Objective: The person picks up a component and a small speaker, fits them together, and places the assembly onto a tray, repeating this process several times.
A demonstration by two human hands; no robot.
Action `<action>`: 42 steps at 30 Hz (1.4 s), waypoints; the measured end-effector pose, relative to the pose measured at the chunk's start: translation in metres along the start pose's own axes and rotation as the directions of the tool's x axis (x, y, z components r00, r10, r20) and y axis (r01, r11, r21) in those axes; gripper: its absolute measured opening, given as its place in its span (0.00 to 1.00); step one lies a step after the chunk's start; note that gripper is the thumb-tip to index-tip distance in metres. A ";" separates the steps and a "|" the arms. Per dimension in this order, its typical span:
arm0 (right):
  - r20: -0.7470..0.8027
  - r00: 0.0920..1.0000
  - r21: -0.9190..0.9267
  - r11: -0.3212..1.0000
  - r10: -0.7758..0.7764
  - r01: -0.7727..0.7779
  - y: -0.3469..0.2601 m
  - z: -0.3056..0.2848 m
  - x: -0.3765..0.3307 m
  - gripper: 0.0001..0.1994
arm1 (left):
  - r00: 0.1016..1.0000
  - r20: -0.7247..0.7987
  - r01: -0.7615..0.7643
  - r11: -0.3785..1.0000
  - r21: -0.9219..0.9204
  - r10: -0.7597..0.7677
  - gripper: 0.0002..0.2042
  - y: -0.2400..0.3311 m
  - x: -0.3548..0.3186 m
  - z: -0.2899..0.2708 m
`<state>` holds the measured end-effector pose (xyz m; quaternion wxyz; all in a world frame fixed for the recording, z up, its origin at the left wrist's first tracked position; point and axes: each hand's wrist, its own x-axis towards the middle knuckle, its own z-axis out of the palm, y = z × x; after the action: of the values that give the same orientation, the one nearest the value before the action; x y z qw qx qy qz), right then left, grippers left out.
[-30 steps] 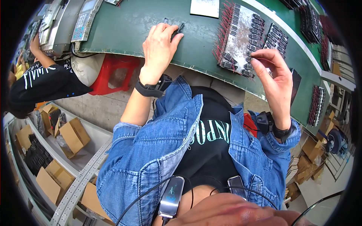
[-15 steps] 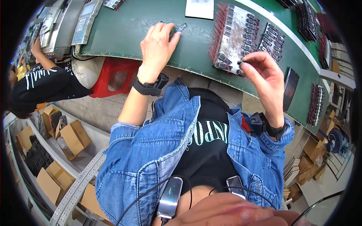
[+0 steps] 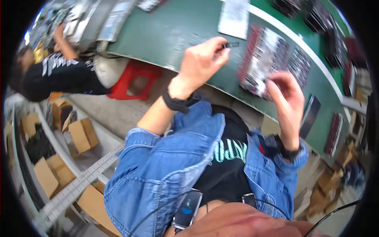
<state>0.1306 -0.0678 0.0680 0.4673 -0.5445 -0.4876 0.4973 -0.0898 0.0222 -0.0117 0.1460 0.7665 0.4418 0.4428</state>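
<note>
My left hand is raised over the near part of the green bench, thumb and fingertips pinching a small black rectangular piece that sticks out to the right. My right hand is at the near right corner of a pale board, thumb and forefinger curled toward each other. Motion blur hides what, if anything, lies between those fingertips. Rows of small dark parts cover the board's right side, and red wires fringe its left edge. A second group of dark parts lies to its right.
A white plate lies at the far side of the green bench. A dark flat slab rests right of my right hand. On the left are a red stool, a person in black and cardboard boxes.
My left hand has lifted from the bench and moved right with the small black piece. My right hand has dropped slightly beside the board's corner. The whole view has shifted and blurred.
</note>
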 end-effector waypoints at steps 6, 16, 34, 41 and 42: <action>-0.045 0.996 -0.056 0.996 -0.074 0.071 0.011 0.014 0.023 0.07 | 0.984 -0.028 -0.178 0.976 -0.125 0.176 0.12 0.034 -0.001 0.013; -0.090 0.996 -0.012 1.000 -0.017 0.016 0.032 -0.002 0.024 0.05 | 0.934 0.283 0.343 0.767 -0.543 -0.217 0.12 0.049 -0.014 0.030; -0.099 0.985 -0.326 0.940 -0.141 0.102 0.036 0.003 0.015 0.04 | 0.853 0.363 0.517 0.519 -0.681 -0.374 0.08 0.057 -0.019 0.027; 0.014 1.000 0.024 0.999 -0.025 0.025 0.036 -0.005 0.021 0.06 | 0.894 0.306 0.447 0.616 -0.648 -0.326 0.07 0.058 -0.019 0.027; 0.013 1.000 0.026 0.999 -0.021 0.021 0.036 -0.004 0.019 0.06 | 0.892 0.310 0.451 0.616 -0.646 -0.328 0.07 0.058 -0.021 0.026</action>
<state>0.1378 -0.0518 0.0308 0.4764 -0.5301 -0.4898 0.5021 -0.0412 -0.0231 -0.0020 0.5544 0.5701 0.3818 0.4710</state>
